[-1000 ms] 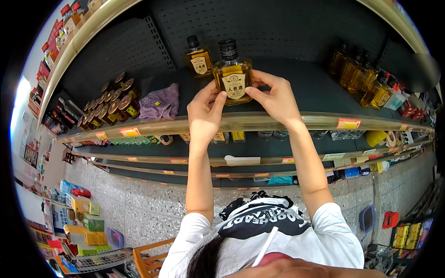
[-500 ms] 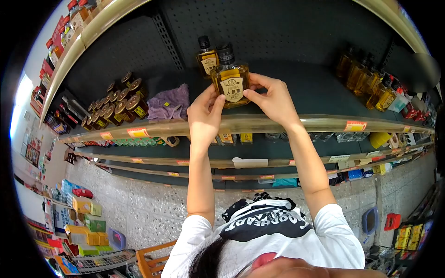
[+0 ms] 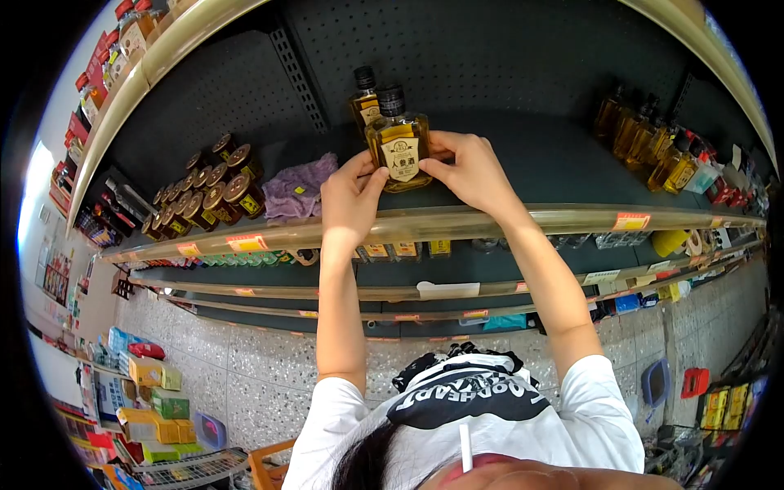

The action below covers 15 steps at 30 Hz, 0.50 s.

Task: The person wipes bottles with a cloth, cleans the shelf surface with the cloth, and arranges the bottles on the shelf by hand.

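Observation:
Between my two hands is a flat glass bottle (image 3: 398, 131) of amber liquor with a black cap and a cream label, standing upright at the shelf. My left hand (image 3: 349, 196) grips its left side, thumb on the front. On the right side, the thumb and fingers of my right hand (image 3: 472, 170) pinch the glass. A second amber bottle (image 3: 364, 104) of the same kind stands just behind and to the left, partly hidden by the held one. Whether the held bottle's base touches the shelf is unclear.
Left on the dark shelf (image 3: 523, 175) are a crumpled purple cloth (image 3: 298, 189) and rows of lidded jars (image 3: 214, 200). More amber bottles (image 3: 645, 143) stand at the right. A raised rail (image 3: 572, 219) with price tags edges the shelf; stocked lower shelves lie beneath.
Both hands and the bottle have shifted slightly left, and the bottle now covers more of the one behind. The grip is unchanged. A thin white stick has appeared at the bottom of the view.

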Motion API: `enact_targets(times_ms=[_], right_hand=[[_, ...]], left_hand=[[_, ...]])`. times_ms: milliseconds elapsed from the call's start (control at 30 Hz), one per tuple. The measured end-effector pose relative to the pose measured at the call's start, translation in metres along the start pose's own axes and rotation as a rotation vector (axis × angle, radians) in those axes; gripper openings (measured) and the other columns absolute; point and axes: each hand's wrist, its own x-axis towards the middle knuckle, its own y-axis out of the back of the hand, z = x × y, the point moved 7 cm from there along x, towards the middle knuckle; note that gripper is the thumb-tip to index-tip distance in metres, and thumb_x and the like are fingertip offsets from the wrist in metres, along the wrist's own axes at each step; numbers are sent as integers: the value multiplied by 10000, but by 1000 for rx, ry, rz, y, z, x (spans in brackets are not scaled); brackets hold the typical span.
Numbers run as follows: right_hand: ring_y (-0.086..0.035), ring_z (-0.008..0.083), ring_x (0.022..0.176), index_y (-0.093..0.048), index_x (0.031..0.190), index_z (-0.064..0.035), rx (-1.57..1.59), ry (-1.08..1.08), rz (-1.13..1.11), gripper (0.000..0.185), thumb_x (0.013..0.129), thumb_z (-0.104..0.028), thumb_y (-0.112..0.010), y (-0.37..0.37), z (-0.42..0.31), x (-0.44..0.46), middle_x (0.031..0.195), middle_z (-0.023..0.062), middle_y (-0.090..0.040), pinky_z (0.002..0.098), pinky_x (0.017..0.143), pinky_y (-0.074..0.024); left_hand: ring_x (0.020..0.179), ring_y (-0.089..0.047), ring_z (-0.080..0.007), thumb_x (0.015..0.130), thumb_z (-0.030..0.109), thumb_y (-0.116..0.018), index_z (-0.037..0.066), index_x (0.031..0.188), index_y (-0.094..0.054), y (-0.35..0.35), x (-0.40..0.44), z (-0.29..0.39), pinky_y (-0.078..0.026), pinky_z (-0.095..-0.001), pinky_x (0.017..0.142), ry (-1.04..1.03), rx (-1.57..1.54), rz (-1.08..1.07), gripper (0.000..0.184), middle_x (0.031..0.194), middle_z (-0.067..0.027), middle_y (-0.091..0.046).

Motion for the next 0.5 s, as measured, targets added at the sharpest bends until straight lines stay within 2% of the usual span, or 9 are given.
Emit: enact_targets(times_ms=[233, 367, 500], right_hand=[[-721, 315, 831, -667, 956, 81, -87, 12, -47, 214, 829, -86, -710, -17, 7, 14, 882, 216, -712, 382, 723, -562], [-714, 334, 804, -673, 921, 80, -158, -3, -67, 213, 821, -102, -720, -22, 5, 20, 849, 220, -705, 398, 700, -554], [-717, 329, 870, -656, 942, 80, -242, -48, -132, 210, 834, -93, -706, -28, 5, 29, 914, 224, -715, 370, 754, -563]], left_hand=[[963, -635, -128, 945, 77, -630, -69, 1224, -605, 14, 13, -15, -543, -274, 810, -28, 16, -57, 317, 1081, -111, -681], [942, -644, -128, 945, 71, -625, -62, 1210, -615, 21, 17, -12, -548, -275, 808, -23, 125, -44, 296, 1048, -108, -693], [938, -648, -129, 946, 67, -622, -65, 1205, -613, 26, 25, -23, -552, -278, 819, -40, 84, -68, 291, 1039, -109, -697]])
